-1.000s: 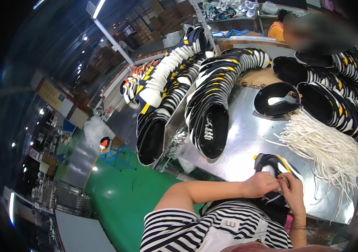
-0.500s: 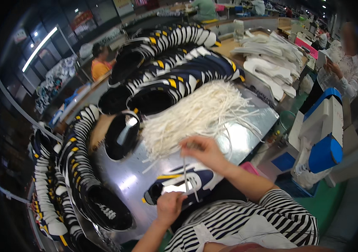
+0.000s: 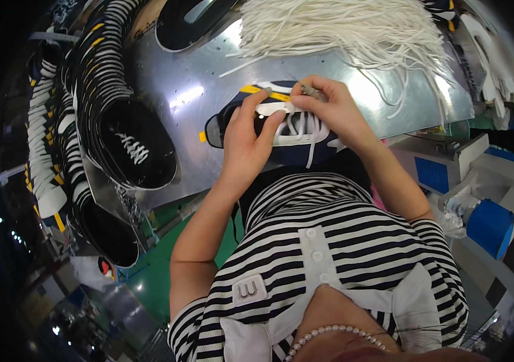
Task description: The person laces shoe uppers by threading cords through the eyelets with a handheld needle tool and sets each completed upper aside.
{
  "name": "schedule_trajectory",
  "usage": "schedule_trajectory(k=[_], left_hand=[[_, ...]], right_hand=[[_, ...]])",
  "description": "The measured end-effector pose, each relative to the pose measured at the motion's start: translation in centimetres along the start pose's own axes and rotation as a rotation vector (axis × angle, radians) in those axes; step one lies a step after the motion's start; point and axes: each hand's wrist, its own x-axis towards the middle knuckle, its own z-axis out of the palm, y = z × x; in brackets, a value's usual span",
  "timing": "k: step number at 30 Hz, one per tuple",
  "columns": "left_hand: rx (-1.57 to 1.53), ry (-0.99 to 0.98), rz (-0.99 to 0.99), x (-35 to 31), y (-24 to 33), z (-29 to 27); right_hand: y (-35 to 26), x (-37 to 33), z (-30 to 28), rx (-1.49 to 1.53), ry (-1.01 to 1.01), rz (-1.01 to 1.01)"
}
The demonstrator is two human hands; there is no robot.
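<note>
A navy shoe upper (image 3: 296, 155) with white and yellow parts lies on the metal table near my body, its opening to the left. A white shoelace (image 3: 313, 148) crosses its eyelet strips, and one loose end hangs over the near side. My left hand (image 3: 248, 139) grips the upper, thumb and forefinger on either side of the white far eyelet strip. On that same strip my right hand (image 3: 332, 108) is closed in a pinch at the lace; the fingertips hide the exact hold. A greyish wrap covers one right fingertip.
A thick bundle of white laces (image 3: 335, 30) lies on the far part of the metal table (image 3: 202, 120). Nested rows of shoe uppers (image 3: 139, 145) stand on the left. A black shoe piece (image 3: 187, 27) lies beyond. At right stands a grey and blue machine (image 3: 486, 223).
My view has tipped down toward my body. My right hand has come down from pulling the lace up to the eyelet strip, and my left hand has shifted to the shoe's far side.
</note>
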Motion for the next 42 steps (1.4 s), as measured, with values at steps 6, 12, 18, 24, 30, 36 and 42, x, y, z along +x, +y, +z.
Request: schedule_trajectory(k=[6,12,18,24,30,36,42], left_hand=[[0.041,0.067,-0.077,-0.4,0.0,1.1],[0.029,0.211,-0.054,-0.9,-0.3,1.8],[0.116,0.13,-0.034,-0.7,0.6,1.1],[0.095,0.121,-0.006,-0.7,0.2,1.3],[0.135,0.131,0.002,-1.0,0.3,1.3],[-0.022,0.187,0.005,-0.5,-0.1,1.7],[-0.372,0.218,-0.23,0.7,-0.1,0.4]], right_hand=[[0.5,0.0,0.5,-0.113,-0.004,0.008],[-0.5,-2.4,1.0,-0.196,0.072,-0.095],[-0.5,-3.6,0.3,-0.518,0.035,-0.2],[-0.6,-3.0,0.5,-0.645,0.037,-0.238],[0.0,-2.5,1.0,-0.857,0.053,-0.353],[0.7,-0.7,3.3,-1.076,0.081,-0.519],[-3.2,-4.4,-0.7,-0.892,0.211,-0.246]])
